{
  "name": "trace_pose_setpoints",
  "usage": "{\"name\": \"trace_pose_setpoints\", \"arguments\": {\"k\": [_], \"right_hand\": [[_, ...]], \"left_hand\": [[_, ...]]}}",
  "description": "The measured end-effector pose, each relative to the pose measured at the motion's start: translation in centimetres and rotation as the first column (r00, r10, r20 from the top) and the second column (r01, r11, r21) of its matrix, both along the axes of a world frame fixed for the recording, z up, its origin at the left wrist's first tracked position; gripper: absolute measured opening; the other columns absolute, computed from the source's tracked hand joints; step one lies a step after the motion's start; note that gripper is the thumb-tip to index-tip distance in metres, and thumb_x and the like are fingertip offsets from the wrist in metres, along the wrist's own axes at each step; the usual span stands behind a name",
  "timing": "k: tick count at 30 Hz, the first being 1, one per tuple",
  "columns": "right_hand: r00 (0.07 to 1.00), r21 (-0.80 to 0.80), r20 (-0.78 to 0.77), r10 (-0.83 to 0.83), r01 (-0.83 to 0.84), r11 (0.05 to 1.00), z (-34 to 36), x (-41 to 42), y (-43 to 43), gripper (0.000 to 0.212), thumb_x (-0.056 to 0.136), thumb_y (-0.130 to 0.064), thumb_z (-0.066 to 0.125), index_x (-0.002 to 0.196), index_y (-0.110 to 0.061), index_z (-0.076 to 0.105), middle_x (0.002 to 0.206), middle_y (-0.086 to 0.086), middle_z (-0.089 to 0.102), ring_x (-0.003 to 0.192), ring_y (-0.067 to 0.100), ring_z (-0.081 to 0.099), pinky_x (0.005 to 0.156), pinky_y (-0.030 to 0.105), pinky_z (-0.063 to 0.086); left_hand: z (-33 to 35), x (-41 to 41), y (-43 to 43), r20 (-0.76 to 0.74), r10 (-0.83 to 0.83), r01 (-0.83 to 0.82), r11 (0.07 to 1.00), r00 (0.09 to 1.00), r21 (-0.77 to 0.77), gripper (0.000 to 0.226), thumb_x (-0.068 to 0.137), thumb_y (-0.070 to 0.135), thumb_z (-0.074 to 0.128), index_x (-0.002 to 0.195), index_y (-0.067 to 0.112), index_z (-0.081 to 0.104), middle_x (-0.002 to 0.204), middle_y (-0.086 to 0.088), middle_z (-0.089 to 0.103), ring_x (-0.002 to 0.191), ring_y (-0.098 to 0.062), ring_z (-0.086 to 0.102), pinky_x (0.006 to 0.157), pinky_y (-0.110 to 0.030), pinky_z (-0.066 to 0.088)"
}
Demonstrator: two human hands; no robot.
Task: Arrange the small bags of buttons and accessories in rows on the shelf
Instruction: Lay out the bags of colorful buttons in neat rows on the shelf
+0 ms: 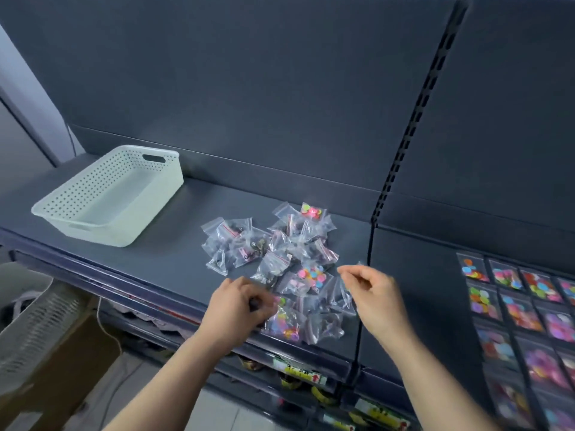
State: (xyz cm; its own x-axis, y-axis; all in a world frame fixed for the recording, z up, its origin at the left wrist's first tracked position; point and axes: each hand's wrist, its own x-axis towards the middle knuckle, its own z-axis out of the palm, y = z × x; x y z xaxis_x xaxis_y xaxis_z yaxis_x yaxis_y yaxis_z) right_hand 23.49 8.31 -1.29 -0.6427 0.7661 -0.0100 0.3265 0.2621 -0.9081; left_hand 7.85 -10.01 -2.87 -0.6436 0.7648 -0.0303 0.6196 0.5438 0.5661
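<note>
The pile of small bags [273, 253] lies mid-shelf [161, 262] – left hand [239, 309] curled round a coloured-button bag [281, 325], right hand [378, 293] pinching a clear bag [340, 295] – so lay each flat, edges matching the finished rows [513, 306].

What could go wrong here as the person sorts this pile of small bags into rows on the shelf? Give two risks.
1. The colourful button bag lies at the shelf front edge by the left hand; a nudge might drop it.
2. The right hand pinches a clear bag with fingertips only; that grip may slip.
</note>
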Motion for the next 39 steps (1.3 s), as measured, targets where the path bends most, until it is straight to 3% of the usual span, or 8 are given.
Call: {"name": "trace_pose_setpoints", "arguments": {"k": [4,7,10,13,22,31,35,39], "right_hand": [[0.994,0.092,0.107,0.009,-0.019,0.996,-0.2,-1.5,-0.9,0.014,0.091,-0.021,0.061,0.093,-0.029,0.073,0.086,-0.021,0.067,0.08,-0.013,0.058,0.064,0.006,0.04],[0.981,0.162,0.195,0.003,-0.036,0.986,0.3,-2.5,-1.0,0.012,0.091,-0.027,0.061,0.095,-0.031,0.072,0.083,-0.026,0.063,0.077,-0.022,0.052,0.059,0.001,0.038],[0.96,0.195,0.279,0.021,-0.078,0.978,0.5,-3.7,-1.0,0.01,0.089,-0.029,0.063,0.094,-0.032,0.071,0.086,-0.024,0.065,0.075,-0.012,0.058,0.062,0.003,0.042],[0.93,0.268,0.367,-0.009,-0.097,0.958,-0.5,-4.9,-0.6,0.006,0.083,-0.032,0.068,0.085,-0.031,0.074,0.082,-0.014,0.071,0.08,0.012,0.064,0.077,0.033,0.053],[0.859,0.373,0.507,-0.074,-0.141,0.917,-0.6,-5.7,0.4,0.023,0.074,-0.051,0.073,0.091,-0.035,0.069,0.081,-0.015,0.069,0.094,0.014,0.052,0.087,0.036,0.044],[0.859,0.283,0.511,0.025,-0.196,0.939,0.6,-5.5,1.7,0.012,0.08,-0.036,0.069,0.086,-0.03,0.061,0.072,-0.013,0.065,0.072,0.007,0.055,0.065,0.022,0.04],[0.788,0.36,0.616,-0.013,-0.266,0.894,0.5,-5.5,2.3,0.039,0.066,-0.068,0.067,0.081,-0.032,0.068,0.078,-0.015,0.065,0.089,0.013,0.053,0.079,0.029,0.04],[0.774,0.31,0.629,0.074,-0.337,0.889,0.1,-6.1,1.8,0.021,0.076,-0.053,0.069,0.076,-0.031,0.071,0.08,-0.016,0.066,0.096,0.014,0.054,0.086,0.032,0.04]], "left_hand": [[0.4,-1.0,-0.4,0.206,-0.022,-0.003,0.993,0.978,0.119,0.015,0.078,0.033,0.075,0.069,0.026,0.066,0.076,0.012,0.066,0.077,-0.011,0.059,0.075,-0.026,0.047],[1.3,-2.1,-1.0,0.608,-0.003,-0.224,0.928,0.794,0.298,0.012,0.088,0.008,0.066,0.076,0.009,0.061,0.063,0.001,0.066,0.059,-0.013,0.057,0.063,-0.03,0.047],[1.4,-3.6,-1.2,0.756,-0.006,-0.419,0.829,0.655,0.37,0.013,0.093,-0.001,0.055,0.082,0.007,0.054,0.073,-0.007,0.069,0.07,-0.017,0.065,0.072,-0.029,0.055],[0.9,-4.5,-0.9,0.697,0.064,-0.405,0.85,0.714,0.337,0.014,0.097,0.0,0.043,0.088,0.008,0.05,0.066,-0.007,0.065,0.062,-0.024,0.06,0.07,-0.04,0.052],[0.4,-3.9,1.2,0.209,0.04,-0.014,0.992,0.977,-0.124,0.035,0.063,0.055,0.08,0.072,0.025,0.064,0.05,0.01,0.044,0.046,-0.004,0.039,0.047,-0.021,0.03],[1.5,-5.5,1.6,0.52,-0.005,-0.082,0.986,0.854,0.144,0.03,0.068,0.039,0.08,0.071,0.012,0.067,0.061,-0.003,0.05,0.057,-0.013,0.041,0.056,-0.022,0.033],[2.6,-6.3,2.5,0.566,0.087,-0.289,0.916,0.82,0.278,0.019,0.077,0.019,0.078,0.069,0.007,0.065,0.05,0.007,0.043,0.042,-0.002,0.033,0.043,-0.012,0.029],[2.5,-6.2,3.2,0.577,0.108,-0.344,0.884,0.81,0.317,0.019,0.078,0.018,0.077,0.071,0.005,0.065,0.048,0.01,0.039,0.041,-0.002,0.029,0.04,-0.012,0.026]]}}
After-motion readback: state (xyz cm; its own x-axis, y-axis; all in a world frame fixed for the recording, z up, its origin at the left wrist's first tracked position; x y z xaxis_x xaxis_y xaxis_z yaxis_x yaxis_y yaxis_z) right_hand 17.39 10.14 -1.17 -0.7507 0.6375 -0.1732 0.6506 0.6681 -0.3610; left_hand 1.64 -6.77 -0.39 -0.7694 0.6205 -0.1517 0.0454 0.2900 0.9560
